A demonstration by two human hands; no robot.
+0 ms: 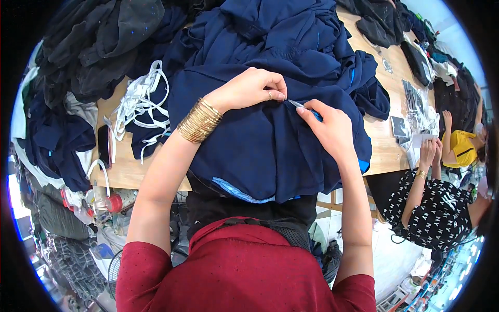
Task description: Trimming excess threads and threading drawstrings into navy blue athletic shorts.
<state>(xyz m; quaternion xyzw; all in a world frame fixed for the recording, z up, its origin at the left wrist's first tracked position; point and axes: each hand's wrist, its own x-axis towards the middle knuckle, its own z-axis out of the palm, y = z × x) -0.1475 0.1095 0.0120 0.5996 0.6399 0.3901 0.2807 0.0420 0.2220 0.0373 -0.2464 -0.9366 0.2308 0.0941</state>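
Note:
A navy blue garment [244, 151] with a light blue inner edge lies spread over the table's front edge before me. Above its middle, my left hand [254, 89] pinches thumb and fingertips together; whatever is between them is too small to make out. Gold bangles circle that wrist. In my right hand [330, 125] is a pair of small thread snips [294, 103], with blue showing at the grip. Their pointed metal tip reaches left, close to the left fingertips. Fingers cover most of the tool's handle.
More navy garments [280, 31] are heaped behind, with dark clothes [99, 47] at far left. White tapes [143, 99] and a phone [105, 145] lie on the wooden table [384, 153]. On the right, a person in a black patterned top [439, 208] handles papers near plastic packets [416, 109].

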